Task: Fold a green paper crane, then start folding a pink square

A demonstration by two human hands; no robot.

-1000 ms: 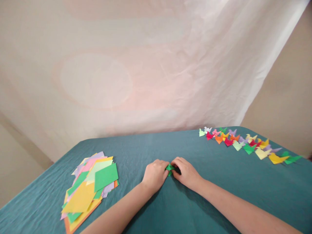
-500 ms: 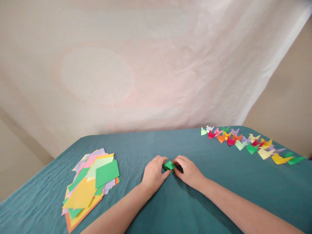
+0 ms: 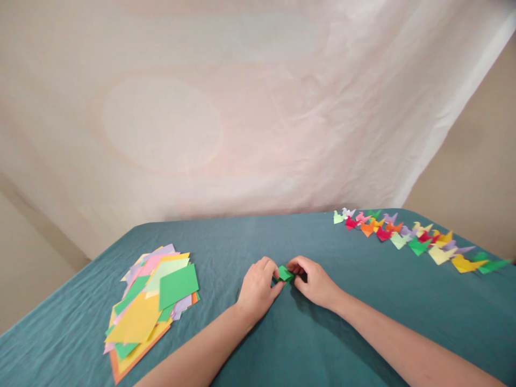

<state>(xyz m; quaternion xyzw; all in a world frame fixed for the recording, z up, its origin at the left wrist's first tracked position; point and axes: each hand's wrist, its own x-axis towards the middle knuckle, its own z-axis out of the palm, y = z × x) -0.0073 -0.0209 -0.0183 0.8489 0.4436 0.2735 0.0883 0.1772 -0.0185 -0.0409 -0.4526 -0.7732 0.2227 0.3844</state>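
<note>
A small folded piece of green origami paper is between my two hands, just above or on the cloth near the middle of the table. My left hand pinches its left side with thumb and fingers. On the other side, my right hand has its thumb and curled fingers closed at the paper's right edge. My fingertips cover parts of the paper, so its full folded shape is hidden.
A loose pile of coloured paper squares lies on the left of the table. Folded paper birds in several colours stand in slanting rows at the back right. A dark green cloth covers the table, and a pale sheet hangs behind.
The whole scene has shifted slightly in view. The green paper has turned a little between my fingers, and my right fingers have changed their hold at its right edge.
</note>
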